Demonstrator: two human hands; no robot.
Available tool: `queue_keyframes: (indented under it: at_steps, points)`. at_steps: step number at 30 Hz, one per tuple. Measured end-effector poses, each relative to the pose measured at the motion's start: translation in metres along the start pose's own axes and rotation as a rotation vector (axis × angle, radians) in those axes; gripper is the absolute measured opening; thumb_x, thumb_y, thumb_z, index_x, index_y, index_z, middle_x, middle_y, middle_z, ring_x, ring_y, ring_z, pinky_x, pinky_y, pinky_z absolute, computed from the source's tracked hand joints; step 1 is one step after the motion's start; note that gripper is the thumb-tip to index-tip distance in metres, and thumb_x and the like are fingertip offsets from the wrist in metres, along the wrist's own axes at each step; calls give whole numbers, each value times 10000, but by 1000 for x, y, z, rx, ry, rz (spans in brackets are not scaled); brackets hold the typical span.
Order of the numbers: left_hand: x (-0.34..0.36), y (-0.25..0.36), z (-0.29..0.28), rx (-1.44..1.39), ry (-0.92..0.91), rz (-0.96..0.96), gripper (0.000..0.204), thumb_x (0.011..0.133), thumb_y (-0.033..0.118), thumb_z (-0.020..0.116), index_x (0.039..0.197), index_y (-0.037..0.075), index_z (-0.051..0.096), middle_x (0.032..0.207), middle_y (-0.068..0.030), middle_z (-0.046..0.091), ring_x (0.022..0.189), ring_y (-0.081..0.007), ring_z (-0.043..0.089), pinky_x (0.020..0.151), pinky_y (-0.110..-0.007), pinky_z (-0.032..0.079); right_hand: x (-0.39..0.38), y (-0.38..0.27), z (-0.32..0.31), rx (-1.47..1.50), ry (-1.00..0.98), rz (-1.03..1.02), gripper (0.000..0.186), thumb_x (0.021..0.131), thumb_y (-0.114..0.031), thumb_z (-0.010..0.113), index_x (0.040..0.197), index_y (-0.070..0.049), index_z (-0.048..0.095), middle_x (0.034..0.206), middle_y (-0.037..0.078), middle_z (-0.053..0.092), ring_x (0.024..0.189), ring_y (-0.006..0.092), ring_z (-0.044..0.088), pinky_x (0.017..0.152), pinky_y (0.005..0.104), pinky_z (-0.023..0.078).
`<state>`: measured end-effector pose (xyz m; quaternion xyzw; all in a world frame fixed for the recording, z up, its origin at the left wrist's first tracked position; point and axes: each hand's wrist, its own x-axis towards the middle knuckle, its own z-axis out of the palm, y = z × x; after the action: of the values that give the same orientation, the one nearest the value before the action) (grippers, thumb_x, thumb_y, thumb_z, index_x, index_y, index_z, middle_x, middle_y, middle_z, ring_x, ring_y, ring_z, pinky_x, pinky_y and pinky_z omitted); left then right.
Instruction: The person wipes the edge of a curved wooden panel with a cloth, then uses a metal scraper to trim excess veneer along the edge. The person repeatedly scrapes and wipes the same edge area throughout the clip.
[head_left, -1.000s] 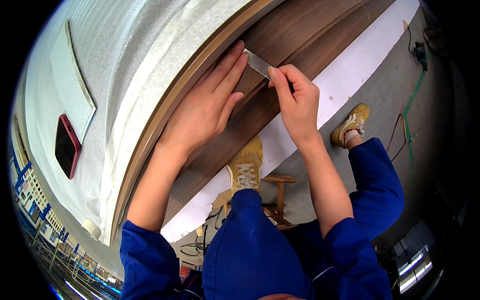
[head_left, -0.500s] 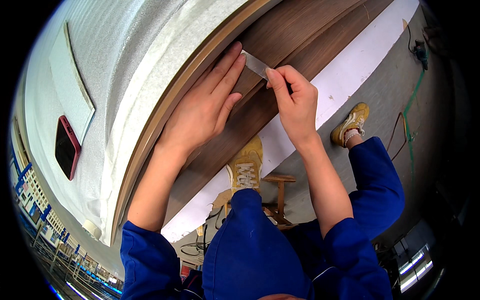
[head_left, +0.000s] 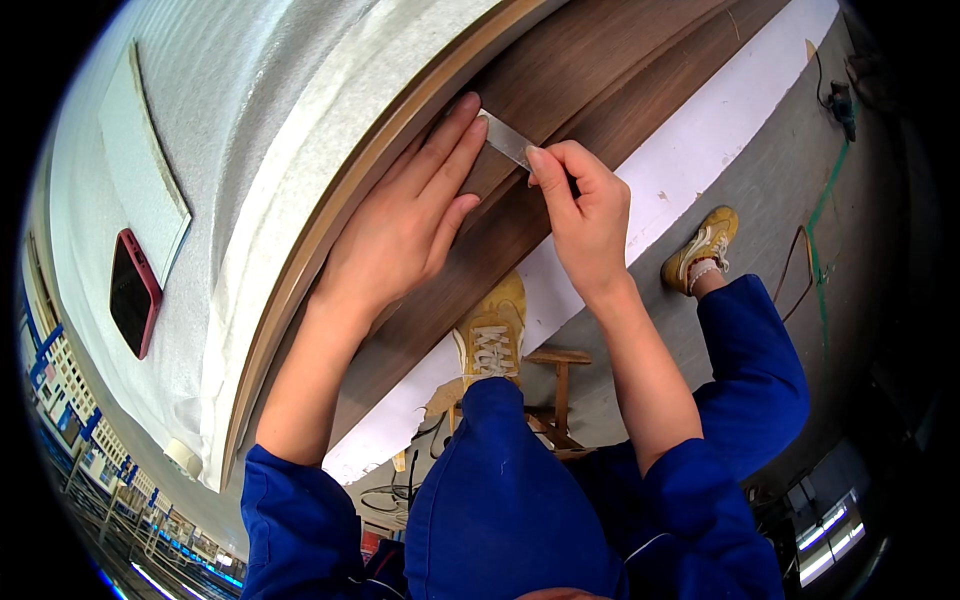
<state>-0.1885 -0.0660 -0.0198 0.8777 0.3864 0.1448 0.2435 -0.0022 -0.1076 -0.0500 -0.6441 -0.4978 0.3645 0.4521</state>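
A short translucent strip, which looks like clear tape (head_left: 507, 141), lies at an angle over the brown wood-grain board (head_left: 570, 55). Pinched between thumb and bent fingers of my right hand (head_left: 585, 205) is the strip's near end. My left hand (head_left: 395, 225) rests flat along the board beside its raised edge (head_left: 330, 190), fingers stretched out. Its fingertips touch or nearly touch the far end of the strip; exactly how they meet is hard to see.
White foam sheeting (head_left: 250, 130) covers the surface at left, bearing a phone in a red case (head_left: 135, 293) and a pale flat panel (head_left: 150, 160). White sheet material (head_left: 690, 165) borders the board. Below are a wooden stool (head_left: 560, 390), a corded tool (head_left: 842, 108) and my shoes.
Both hands have slid slightly back toward me along the board, and the strip has moved with them. My right hand's pinch on it stays the same.
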Motion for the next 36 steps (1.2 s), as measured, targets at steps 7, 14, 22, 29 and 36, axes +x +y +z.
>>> queue_keyframes:
  at_steps: [7,14,22,29,36]
  points:
    - [1,-1,1,-7,11,6,579,928,132,603,1465,36,410,1555,-127,358,1346,-338,449,1099,-413,393,3,0,-1,-22,5,-14,223,953,-138,632,793,13,594,670,73,563,578,152,497,536,297,395]
    - [-1,-1,1,-83,-8,-43,582,933,127,580,1488,98,407,1572,-105,341,1401,-338,388,1151,-417,325,0,-2,0,-23,-5,-3,215,949,-130,632,793,13,596,668,74,564,572,155,498,532,299,394]
    - [-6,0,-1,14,-21,-23,578,938,151,596,1473,52,403,1562,-118,349,1365,-321,433,1119,-408,381,-2,-4,1,-18,-14,-1,211,941,-123,640,789,16,596,671,77,571,587,164,523,546,297,409]
    - [-9,1,-2,-45,-34,-66,564,937,124,571,1479,90,422,1567,-108,351,1417,-320,370,1163,-417,309,-5,-5,3,-1,-23,4,207,941,-118,640,791,18,596,672,79,568,584,168,516,545,306,406]
    - [-13,1,-2,-45,-43,-61,562,937,123,569,1478,79,423,1568,-114,348,1421,-327,364,1168,-425,298,-8,-5,4,8,-29,-8,211,942,-120,638,791,20,592,671,82,565,585,172,516,543,310,403]
